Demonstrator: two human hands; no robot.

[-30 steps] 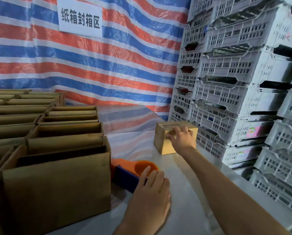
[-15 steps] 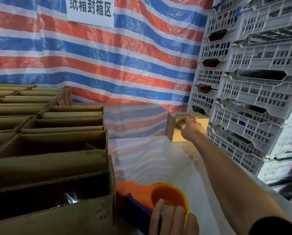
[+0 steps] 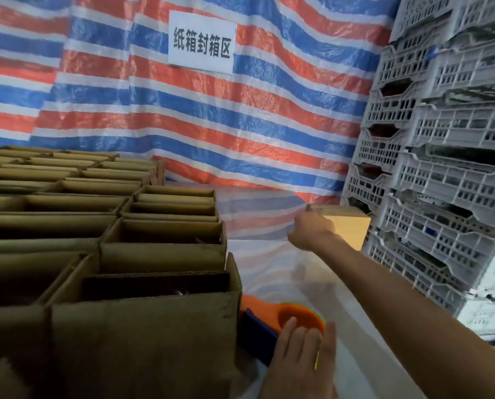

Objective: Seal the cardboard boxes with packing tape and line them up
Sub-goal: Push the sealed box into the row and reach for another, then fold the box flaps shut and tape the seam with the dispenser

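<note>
Along the left, the open cardboard boxes [image 3: 160,249] are standing packed in rows with their flaps tucked down inside, none of them taped yet as far as the view is showing. Just beside the nearest one, the orange and blue tape dispenser [image 3: 272,315] is lying on the table [image 3: 278,272]. The left hand [image 3: 301,361] is still resting flat on the dispenser, fingers fairly straight and laid over its orange hub, not curling round the handle.

Further right, the right arm is stretching out far across the table, and the right hand [image 3: 309,230] is touching the near left corner of the closed box [image 3: 352,226]. Its back is facing the camera and the picture is blurring there, so I cannot tell whether the fingers are gripping the box or only pushing it. Over the last second this box has been travelling away from the person. It is now sitting at the far right end of the table, right up against the stack of white crates [image 3: 442,174] and near the striped tarp [image 3: 240,116].

That is looking like the first finished box being set in place to start the line. The dispenser is waiting within reach for the next open box.
</note>
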